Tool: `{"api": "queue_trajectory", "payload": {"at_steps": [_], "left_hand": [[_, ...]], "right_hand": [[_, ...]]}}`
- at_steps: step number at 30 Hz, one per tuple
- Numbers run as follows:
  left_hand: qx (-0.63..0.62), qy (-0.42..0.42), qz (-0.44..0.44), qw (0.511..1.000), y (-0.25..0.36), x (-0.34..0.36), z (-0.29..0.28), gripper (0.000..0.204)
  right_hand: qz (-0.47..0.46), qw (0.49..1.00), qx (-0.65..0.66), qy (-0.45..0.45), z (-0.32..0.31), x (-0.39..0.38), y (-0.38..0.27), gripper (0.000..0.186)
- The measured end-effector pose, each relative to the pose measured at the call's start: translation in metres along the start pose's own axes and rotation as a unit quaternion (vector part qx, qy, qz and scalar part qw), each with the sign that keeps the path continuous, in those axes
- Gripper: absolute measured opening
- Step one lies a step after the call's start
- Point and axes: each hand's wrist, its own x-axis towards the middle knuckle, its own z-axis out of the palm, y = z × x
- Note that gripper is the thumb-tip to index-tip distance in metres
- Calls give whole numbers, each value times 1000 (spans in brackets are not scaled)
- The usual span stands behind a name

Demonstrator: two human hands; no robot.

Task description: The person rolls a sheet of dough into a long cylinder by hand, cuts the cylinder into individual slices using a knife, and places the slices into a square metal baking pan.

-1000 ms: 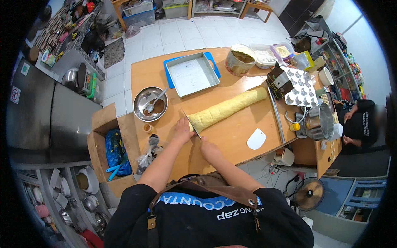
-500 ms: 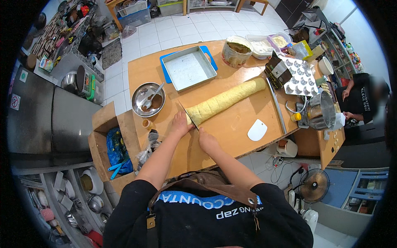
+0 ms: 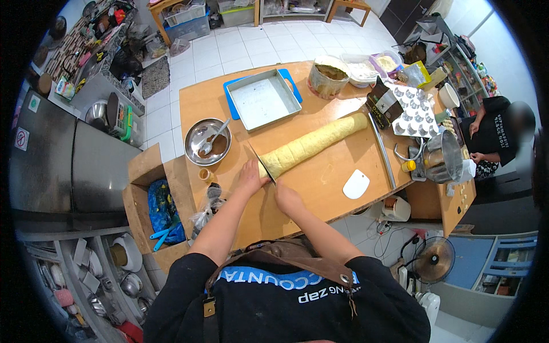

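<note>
R hand fingers grip knife; L hand at dough roll end, grip unclear, blade just R of its fingers. Prob. best: tips tucked, blade sq., light sawing.

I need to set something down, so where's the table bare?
The widest patch lies between the dough roll, right hand and white scraper. A smaller one lies left of the metal pan, beyond the steel bowl. The right end is crowded: dark pouch, muffin tray, yellow jar.
</note>
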Motion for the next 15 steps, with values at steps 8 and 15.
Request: {"api": "queue_trajectory", "payload": {"at_steps": [8, 15], "left_hand": [[34, 14, -82, 996, 12, -12, -20, 121], [113, -105, -96, 983, 29, 4, -23, 127]], "right_hand": [[28, 998, 42, 43, -60, -53, 8, 34], [100, 986, 71, 112, -53, -102, 77, 34]]}}
